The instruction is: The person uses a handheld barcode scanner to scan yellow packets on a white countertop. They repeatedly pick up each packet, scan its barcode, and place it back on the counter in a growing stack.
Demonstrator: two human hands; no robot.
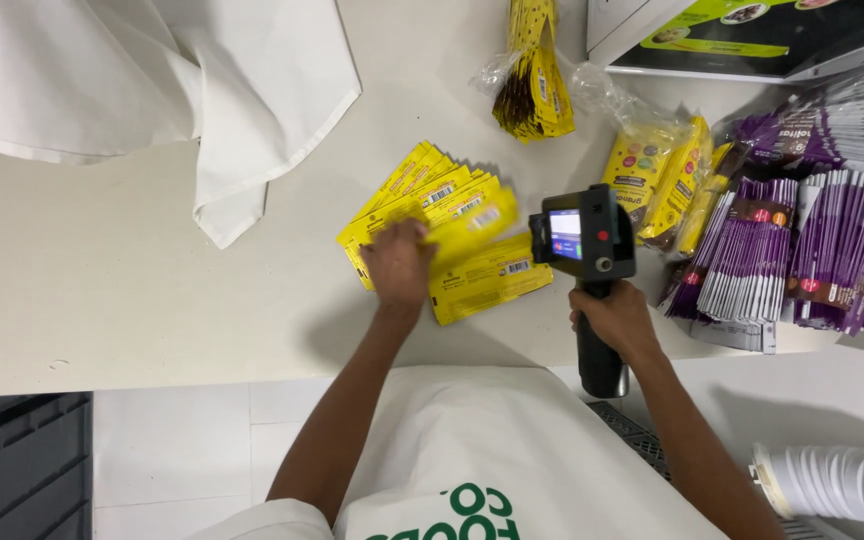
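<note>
Yellow flat sachets (452,225) fan up-right from under my left hand (398,265), fingers pressed flat on them, while my right hand (614,318) grips the black handheld printer (586,250) just beside.

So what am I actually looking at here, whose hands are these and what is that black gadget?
This is one picture from a camera worn on a person's head, looking down at their own two hands over a pale table. The left hand presses on a fanned row of flat yellow packets. The right hand grips the handle of a black handheld device with a small lit screen, held beside those packets. Farther right lie bundles of purple packets and a clear bag of yellow packets. Another bagged yellow bundle sits farther up the table, and a white cloth lies at the top left.
</note>
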